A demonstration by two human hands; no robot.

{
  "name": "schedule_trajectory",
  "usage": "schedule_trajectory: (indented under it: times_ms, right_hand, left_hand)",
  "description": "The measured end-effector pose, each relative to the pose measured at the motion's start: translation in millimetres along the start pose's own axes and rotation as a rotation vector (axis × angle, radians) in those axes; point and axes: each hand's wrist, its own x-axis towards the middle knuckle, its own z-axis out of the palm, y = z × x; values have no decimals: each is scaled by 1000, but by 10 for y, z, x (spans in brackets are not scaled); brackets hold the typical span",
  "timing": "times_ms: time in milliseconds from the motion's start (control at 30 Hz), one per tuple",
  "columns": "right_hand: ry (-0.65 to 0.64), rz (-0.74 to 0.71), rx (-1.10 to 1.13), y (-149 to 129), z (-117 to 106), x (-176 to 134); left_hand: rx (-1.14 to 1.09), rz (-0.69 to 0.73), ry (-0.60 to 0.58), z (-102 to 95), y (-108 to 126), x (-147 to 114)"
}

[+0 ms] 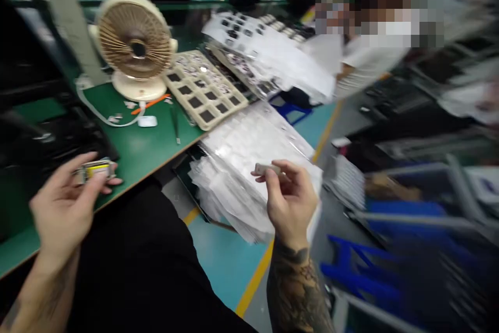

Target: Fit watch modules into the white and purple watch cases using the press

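My left hand is closed on a small electronic device with a yellow and silver inside, above the front edge of the green table. The thumb lies across its near side. My right hand pinches a small pale grey casing piece between thumb and fingers. It is held over a pile of white plastic trays beside the table. Part of each held thing is hidden by the fingers, and the view is somewhat blurred.
A desk fan stands on the table with a white cable. A beige compartment tray holds small dark parts. Tweezers and an orange stick lie nearby. Another person works at the far right. Blue stools stand right.
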Motion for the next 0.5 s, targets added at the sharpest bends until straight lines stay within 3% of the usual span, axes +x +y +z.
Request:
schedule_trajectory:
  times_ms: [100, 233, 367, 500]
  right_hand:
    - [-183, -124, 266, -393, 901, -53]
    - [-480, -231, 562, -881, 1848, -161]
    - [-753, -391, 624, -1136, 2298, -146]
    - [-794, -588, 581, -1271, 2519, -99]
  left_hand:
    - [-158, -50, -41, 51, 135, -50]
    - [-314, -123, -104, -157, 49, -36]
    - [-407, -145, -58, -291, -58, 1]
    - [-441, -143, -26, -309, -108, 12]
